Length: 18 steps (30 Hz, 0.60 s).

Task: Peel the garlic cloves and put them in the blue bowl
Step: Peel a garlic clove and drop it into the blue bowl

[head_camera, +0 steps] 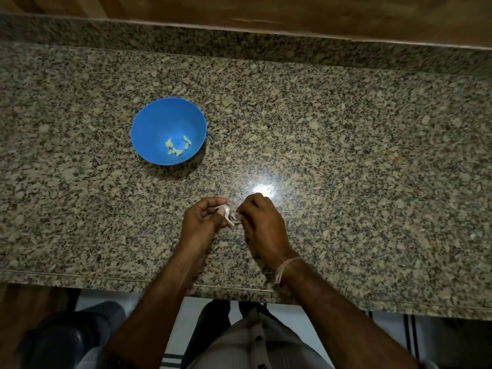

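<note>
A blue bowl (168,121) stands on the granite counter (346,145), left of centre, with several pale peeled garlic cloves (177,148) lying in its bottom. Nearer the front edge, my left hand (202,222) curls round a whitish garlic piece (226,210) held between thumb and fingertips. My right hand (259,222) sits close beside it and pinches a strip of papery skin (235,217) that hangs from the garlic. Both hands hover just above the counter, roughly a hand's length to the lower right of the bowl.
A raised granite backsplash (239,41) and wooden panel (292,14) run along the far side. A bright light glare (262,189) shines on the stone just beyond my right hand. The counter's front edge (239,291) is below my wrists.
</note>
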### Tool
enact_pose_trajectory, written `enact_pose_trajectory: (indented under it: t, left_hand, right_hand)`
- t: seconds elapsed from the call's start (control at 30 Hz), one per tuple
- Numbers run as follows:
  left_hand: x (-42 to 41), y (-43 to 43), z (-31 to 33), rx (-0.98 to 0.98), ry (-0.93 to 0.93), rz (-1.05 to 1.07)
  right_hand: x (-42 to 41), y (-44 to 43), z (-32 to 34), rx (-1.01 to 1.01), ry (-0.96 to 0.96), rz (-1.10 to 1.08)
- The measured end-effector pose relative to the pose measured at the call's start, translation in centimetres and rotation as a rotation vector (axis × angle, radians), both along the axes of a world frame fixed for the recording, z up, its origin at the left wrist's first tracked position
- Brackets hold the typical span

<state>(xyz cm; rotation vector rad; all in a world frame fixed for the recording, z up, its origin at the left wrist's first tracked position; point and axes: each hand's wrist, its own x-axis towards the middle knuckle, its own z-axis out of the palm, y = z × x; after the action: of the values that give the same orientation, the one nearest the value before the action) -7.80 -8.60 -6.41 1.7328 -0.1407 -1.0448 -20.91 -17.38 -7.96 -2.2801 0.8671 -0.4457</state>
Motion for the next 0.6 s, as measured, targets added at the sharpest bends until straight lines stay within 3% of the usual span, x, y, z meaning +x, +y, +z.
enact_pose_trajectory:
  t: [0.07,0.13,0.3,0.43,0.5,0.6]
  left_hand:
    - [0.4,0.1,0.0,-0.013,-0.028,0.003]
    - [0.8,-0.3,0.1,-0.013,-0.137,-0.038]
    - [1.7,-2.1,0.5,0.034,-0.582,-0.251]
    - [0.3,-1.2,1.7,0.065,-0.935,-0.297]
    - [-1.7,-0.6,2.8,0.022,-0.814,-0.282]
    - [-4.2,0.2,2.6,0.022,-0.372,-0.229]
  right_hand:
    - [-0.2,-0.2,0.3,0.047,-0.021,-0.005]
    - [-0.7,-0.5,1.0,0.240,-0.096,-0.091]
    - [-2.5,-1.1,1.9,0.559,-0.207,-0.264]
    - [-3.9,-1.0,2.0,0.602,-0.223,-0.273]
    - [-4.0,-0.5,2.8,0.580,-0.261,-0.252]
    - [-3.7,0.3,3.5,0.518,-0.285,-0.189]
